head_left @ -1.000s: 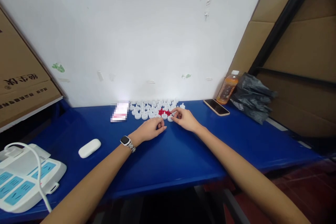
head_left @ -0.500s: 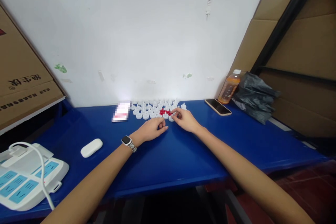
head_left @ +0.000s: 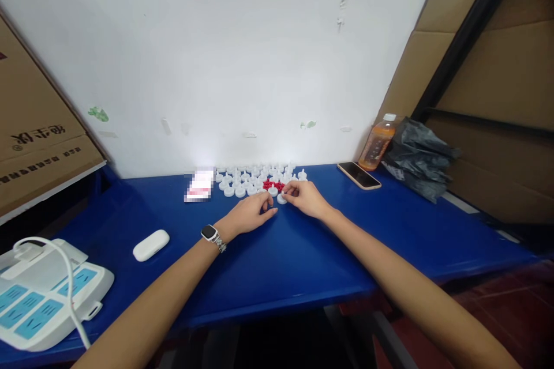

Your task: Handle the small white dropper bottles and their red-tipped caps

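Note:
Several white plastic nozzle caps (head_left: 240, 190), each a round base with a pointed spout, stand grouped on the blue table along the wall. Small red pieces (head_left: 272, 185) lie in a pile among them. My right hand (head_left: 306, 198) pinches the spout of one white nozzle cap (head_left: 281, 199) at the front edge of the group. My left hand (head_left: 251, 211) rests on the table just to the left, its fingers loosely curled and the thumb apart, with nothing visible in it. The fingertips of my right hand partly hide the cap they hold.
On the right are a phone (head_left: 359, 176), an orange drink bottle (head_left: 377, 143) and a black plastic bag (head_left: 418, 155). A blurred card (head_left: 199, 184), a white earbud case (head_left: 151, 245) and a power strip (head_left: 56, 294) with its cable lie left. Cardboard (head_left: 38, 127) flanks the table (head_left: 294, 265).
My right hand has drawn the white nozzle cap slightly toward me, away from the group. The left hand stays almost where it was.

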`<state>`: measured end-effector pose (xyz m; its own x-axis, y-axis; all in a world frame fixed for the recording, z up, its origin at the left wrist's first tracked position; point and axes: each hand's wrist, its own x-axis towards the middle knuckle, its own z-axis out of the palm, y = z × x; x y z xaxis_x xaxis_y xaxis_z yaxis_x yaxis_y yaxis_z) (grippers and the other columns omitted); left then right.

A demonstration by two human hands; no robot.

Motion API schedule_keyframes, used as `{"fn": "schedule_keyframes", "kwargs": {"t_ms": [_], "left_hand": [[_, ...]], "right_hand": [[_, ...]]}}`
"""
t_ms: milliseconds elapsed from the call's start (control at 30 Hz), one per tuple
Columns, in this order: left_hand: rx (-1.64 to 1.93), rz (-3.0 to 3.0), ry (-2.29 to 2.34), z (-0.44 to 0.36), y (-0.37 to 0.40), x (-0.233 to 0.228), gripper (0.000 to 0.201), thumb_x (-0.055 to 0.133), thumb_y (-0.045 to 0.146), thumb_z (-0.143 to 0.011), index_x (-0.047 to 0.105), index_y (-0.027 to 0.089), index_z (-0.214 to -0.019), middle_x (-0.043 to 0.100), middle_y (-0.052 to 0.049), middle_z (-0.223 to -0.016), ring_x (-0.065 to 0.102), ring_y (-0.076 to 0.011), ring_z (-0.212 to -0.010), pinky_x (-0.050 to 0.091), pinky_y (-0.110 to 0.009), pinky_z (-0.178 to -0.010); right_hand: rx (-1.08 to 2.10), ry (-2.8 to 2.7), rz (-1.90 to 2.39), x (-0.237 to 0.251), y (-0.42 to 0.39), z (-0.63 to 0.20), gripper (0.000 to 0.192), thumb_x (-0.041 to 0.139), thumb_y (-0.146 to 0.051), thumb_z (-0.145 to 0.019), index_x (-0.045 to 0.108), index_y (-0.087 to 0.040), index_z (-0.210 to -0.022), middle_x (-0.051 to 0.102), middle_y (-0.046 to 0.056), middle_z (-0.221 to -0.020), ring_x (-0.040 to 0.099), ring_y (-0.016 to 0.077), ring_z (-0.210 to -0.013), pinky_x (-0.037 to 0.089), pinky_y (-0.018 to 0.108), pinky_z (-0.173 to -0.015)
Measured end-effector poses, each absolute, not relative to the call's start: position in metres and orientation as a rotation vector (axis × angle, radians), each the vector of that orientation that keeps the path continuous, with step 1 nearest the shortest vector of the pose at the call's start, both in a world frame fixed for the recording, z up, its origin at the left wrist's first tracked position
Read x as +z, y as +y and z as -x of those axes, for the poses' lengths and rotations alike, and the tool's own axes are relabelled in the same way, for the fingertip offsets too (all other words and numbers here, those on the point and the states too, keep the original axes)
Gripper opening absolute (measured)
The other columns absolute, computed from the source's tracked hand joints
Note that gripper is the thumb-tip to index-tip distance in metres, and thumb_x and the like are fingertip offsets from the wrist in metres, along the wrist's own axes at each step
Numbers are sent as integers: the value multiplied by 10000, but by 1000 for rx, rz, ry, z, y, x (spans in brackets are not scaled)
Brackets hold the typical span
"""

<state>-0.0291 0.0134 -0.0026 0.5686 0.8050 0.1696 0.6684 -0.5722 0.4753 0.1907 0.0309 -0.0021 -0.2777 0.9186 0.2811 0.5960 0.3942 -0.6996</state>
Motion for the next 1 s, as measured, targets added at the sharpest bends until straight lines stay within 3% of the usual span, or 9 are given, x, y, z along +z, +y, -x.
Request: {"fn": "schedule_keyframes", "kwargs": {"t_ms": [200,333,500,700,1000], "left_hand": [[724,-2410,1226,25,15,-10,337,548,455,-896,516,213,-1128,590,-42,-1030,576,-170,-814,449,-300,-699],[728,-2412,1190,24,17,-12,277,554,438,-898,580,220,-1067,574,-34,-991,576,-173,-826,455,-310,-732],[746,-2334,1163,25,20,-14,289,579,450,-884,623,225,-1060,583,-38,-996,583,-171,-831,473,-315,-770],[734,-2291,1138,27,23,-16,320,601,456,-867,628,210,-1071,589,-41,-976,574,-167,-805,479,-320,-771],[706,-2299,1114,25,20,-14,280,615,443,-852,617,218,-1019,614,-30,-936,574,-170,-800,472,-305,-743]], "right_hand": [[804,-2001,1170,0,26,-185,154,654,-226,-778,740,-148,-879,718,33,-785,627,137,-714,472,245,-688],[879,-2026,1095,2,25,-186,189,630,-228,-791,743,-146,-918,722,32,-807,630,143,-734,474,251,-701],[563,-2052,1259,2,35,-196,191,577,-261,-859,740,-167,-895,702,22,-752,582,139,-671,433,260,-665],[37,-2235,1356,-1,48,-193,171,601,-282,-889,744,-202,-939,677,69,-868,538,206,-865,371,342,-825],[-115,-2327,1364,-3,49,-177,193,585,-318,-919,732,-207,-978,632,92,-942,481,238,-929,333,375,-833]]}}
